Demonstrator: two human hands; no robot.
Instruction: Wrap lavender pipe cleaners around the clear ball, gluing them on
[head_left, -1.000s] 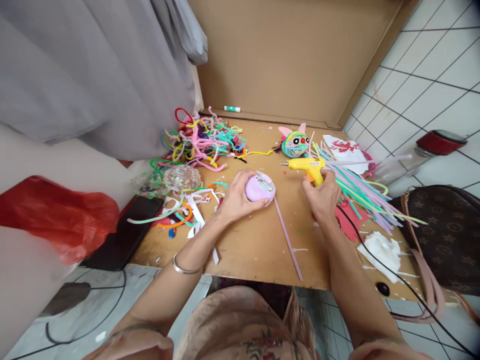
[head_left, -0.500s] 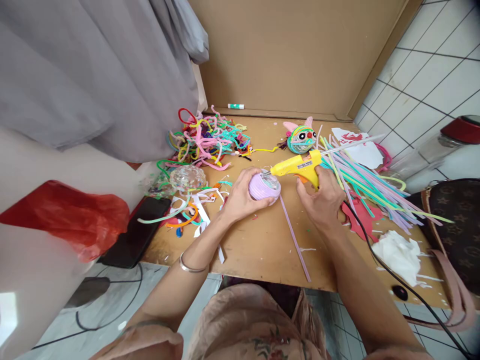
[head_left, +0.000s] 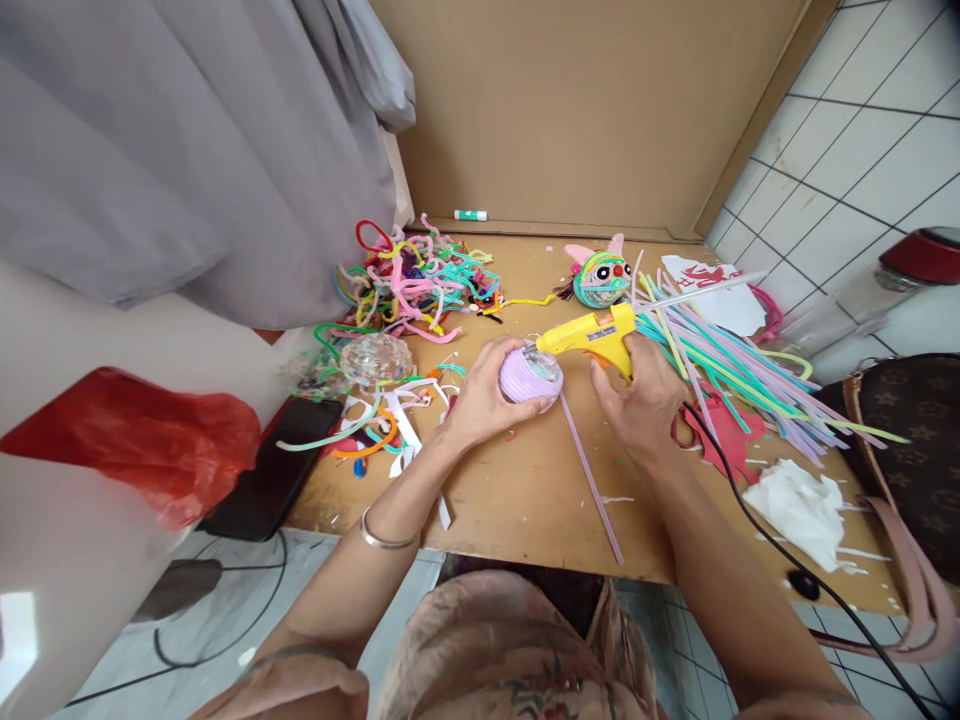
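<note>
My left hand is wrapped round a ball coiled in lilac strips, its clear, uncovered part facing up. A lilac strip trails from the ball toward the table's front edge. In my right hand is the grip of a yellow glue gun, with a clear glue stick jutting from its back. The gun's nozzle is at the upper left of the clear part; whether it touches the surface cannot be made out.
Tangled pipe cleaners lie at the back left, near a clear faceted ball. A decorated ball with pink ears sits behind the gun. Straight pipe cleaners, white tissue and the black cord are on the right.
The glue gun and my right hand have shifted slightly left, the nozzle staying at the ball's upper left rim. My left hand keeps its hold on the ball.
</note>
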